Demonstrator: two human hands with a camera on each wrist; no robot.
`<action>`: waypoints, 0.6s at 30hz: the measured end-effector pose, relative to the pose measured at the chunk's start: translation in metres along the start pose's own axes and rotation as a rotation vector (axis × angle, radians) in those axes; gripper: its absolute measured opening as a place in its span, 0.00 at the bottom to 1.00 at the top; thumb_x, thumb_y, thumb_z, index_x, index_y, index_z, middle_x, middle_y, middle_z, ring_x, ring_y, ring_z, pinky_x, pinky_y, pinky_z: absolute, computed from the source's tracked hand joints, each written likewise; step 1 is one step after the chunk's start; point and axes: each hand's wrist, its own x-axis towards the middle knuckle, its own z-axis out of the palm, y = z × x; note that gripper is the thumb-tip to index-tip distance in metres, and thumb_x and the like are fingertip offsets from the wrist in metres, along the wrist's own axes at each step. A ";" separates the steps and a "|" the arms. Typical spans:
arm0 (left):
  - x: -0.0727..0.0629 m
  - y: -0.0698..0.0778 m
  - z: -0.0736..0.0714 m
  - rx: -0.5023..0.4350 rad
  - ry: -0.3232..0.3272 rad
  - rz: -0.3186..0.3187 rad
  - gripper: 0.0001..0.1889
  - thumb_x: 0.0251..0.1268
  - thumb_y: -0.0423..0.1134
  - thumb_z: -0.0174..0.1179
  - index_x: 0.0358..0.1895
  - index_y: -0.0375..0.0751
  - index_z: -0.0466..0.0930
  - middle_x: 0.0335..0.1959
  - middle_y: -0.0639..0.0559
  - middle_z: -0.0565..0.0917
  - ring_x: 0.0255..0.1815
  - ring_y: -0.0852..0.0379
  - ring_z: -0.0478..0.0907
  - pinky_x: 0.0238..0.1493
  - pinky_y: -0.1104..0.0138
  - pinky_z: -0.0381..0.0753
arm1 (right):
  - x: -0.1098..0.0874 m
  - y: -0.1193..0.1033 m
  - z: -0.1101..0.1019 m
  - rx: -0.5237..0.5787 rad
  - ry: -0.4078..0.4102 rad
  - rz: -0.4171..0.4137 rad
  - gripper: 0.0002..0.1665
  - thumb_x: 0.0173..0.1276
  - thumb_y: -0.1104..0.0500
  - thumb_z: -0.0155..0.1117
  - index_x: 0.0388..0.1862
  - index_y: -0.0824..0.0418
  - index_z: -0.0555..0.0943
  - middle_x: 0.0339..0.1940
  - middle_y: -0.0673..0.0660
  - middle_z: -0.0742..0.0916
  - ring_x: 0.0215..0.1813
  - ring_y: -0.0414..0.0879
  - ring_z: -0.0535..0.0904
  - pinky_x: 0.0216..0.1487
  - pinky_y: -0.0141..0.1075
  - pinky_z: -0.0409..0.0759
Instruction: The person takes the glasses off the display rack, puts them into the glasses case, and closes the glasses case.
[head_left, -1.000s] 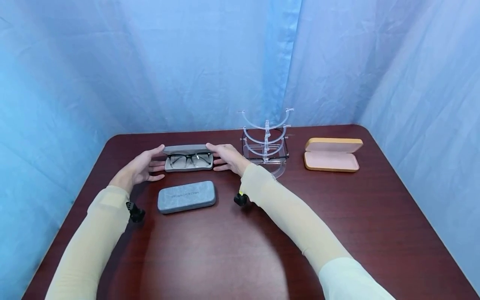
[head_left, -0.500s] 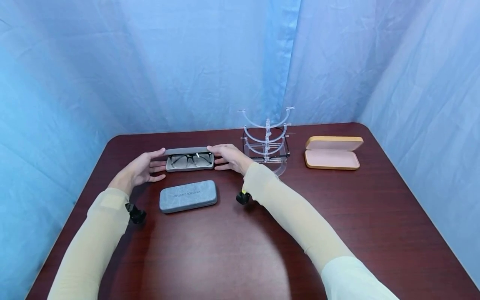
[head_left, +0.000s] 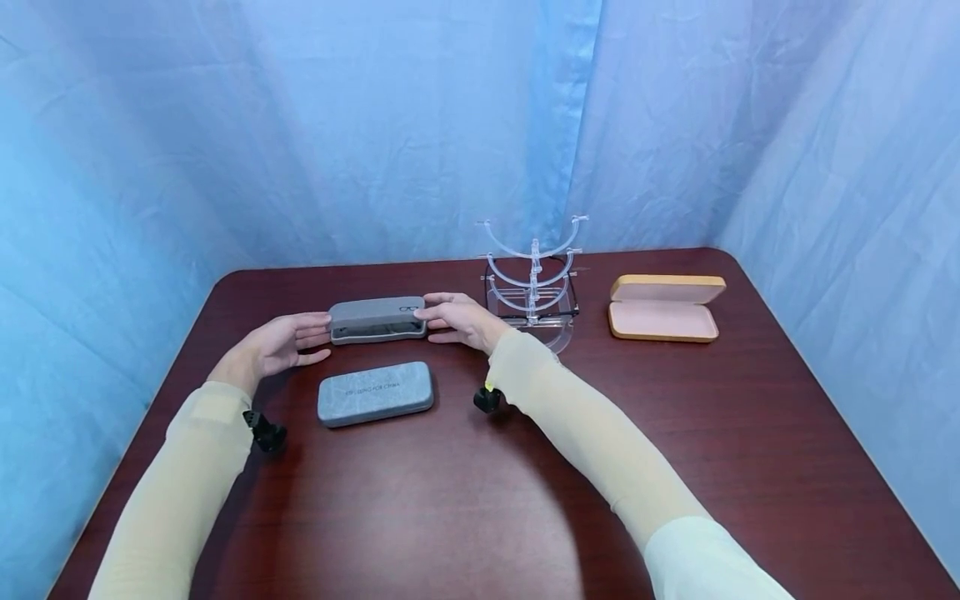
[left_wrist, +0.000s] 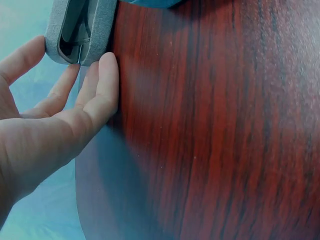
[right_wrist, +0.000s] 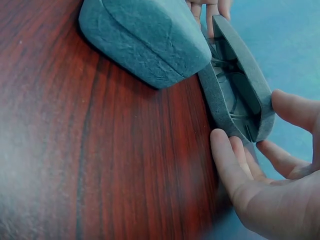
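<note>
A grey glasses case (head_left: 377,312) lies at the back left, its lid tilted most of the way down. Through the gap, dark-framed eyeglasses (right_wrist: 226,64) show inside. My left hand (head_left: 279,343) is at the case's left end, one digit against the lid and other fingertips close by the base, as the left wrist view shows. At the right end my right hand (head_left: 465,322) touches the lid with one digit, while its other fingertips stay at the base. Both hands have their fingers loosely extended. In front of them is a blue-grey glasses case (head_left: 375,395), lid down, with lettering on top.
A clear tiered eyewear stand (head_left: 534,287) with a black-framed pair of glasses stands right of my right hand. Farther right, an orange glasses case (head_left: 664,321) sits with its lid raised, pink lining showing. Blue curtains (head_left: 420,125) enclose the dark red table (head_left: 480,500).
The grey case's lid has swung down towards me, covering most of the glasses. The digits on the lid have come down with it; the other things stay in place.
</note>
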 end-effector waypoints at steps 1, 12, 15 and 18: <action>0.000 0.000 0.000 0.004 0.004 0.001 0.41 0.78 0.48 0.58 0.83 0.42 0.45 0.81 0.40 0.50 0.81 0.44 0.50 0.66 0.56 0.76 | 0.001 0.000 0.000 -0.001 0.003 0.000 0.41 0.71 0.60 0.69 0.79 0.57 0.64 0.70 0.59 0.77 0.72 0.55 0.70 0.61 0.46 0.80; 0.000 -0.006 -0.003 0.061 -0.028 0.045 0.39 0.80 0.42 0.55 0.83 0.39 0.43 0.83 0.41 0.46 0.78 0.45 0.56 0.70 0.55 0.70 | 0.002 0.008 -0.001 0.060 0.049 -0.075 0.34 0.73 0.74 0.58 0.76 0.60 0.68 0.67 0.65 0.77 0.64 0.57 0.78 0.61 0.50 0.80; 0.000 -0.009 -0.003 0.114 -0.009 0.066 0.37 0.80 0.35 0.53 0.82 0.35 0.42 0.82 0.39 0.47 0.70 0.50 0.68 0.69 0.56 0.72 | 0.003 0.011 0.004 -0.003 0.093 -0.121 0.34 0.73 0.75 0.58 0.76 0.60 0.68 0.65 0.67 0.79 0.62 0.56 0.80 0.56 0.49 0.83; 0.002 -0.009 0.005 0.190 0.068 0.063 0.37 0.79 0.34 0.55 0.81 0.32 0.45 0.80 0.35 0.52 0.65 0.51 0.73 0.64 0.59 0.77 | 0.006 0.014 0.007 -0.052 0.129 -0.145 0.33 0.73 0.74 0.61 0.75 0.60 0.70 0.60 0.66 0.83 0.58 0.55 0.83 0.51 0.48 0.86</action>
